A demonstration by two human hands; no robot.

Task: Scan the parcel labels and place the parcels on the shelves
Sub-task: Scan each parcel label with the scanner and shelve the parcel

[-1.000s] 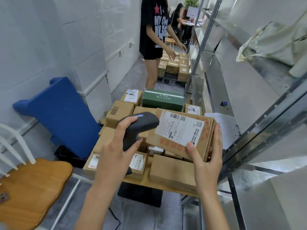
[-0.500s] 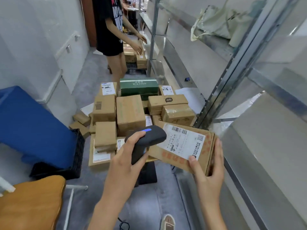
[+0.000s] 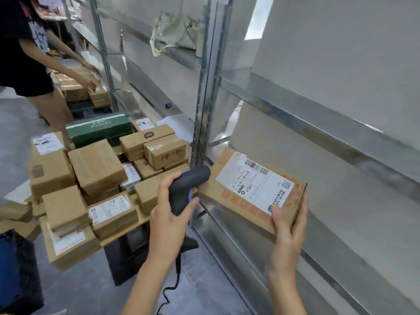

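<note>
My right hand grips the near corner of a flat cardboard parcel with red print; its white barcode label faces up. The parcel hangs in front of the metal shelf unit, just right of an upright post. My left hand holds a dark handheld scanner by its grip, its head almost touching the parcel's left edge. A cable hangs from the scanner's handle.
A low cart to the left is stacked with several brown boxes and one green box. Another person handles boxes farther down the aisle. A cloth bag lies on an upper shelf. A blue object stands at lower left.
The view has swung right toward the shelves. The parcel and both hands have moved right, from above the cart to in front of the shelf unit. The grips are unchanged.
</note>
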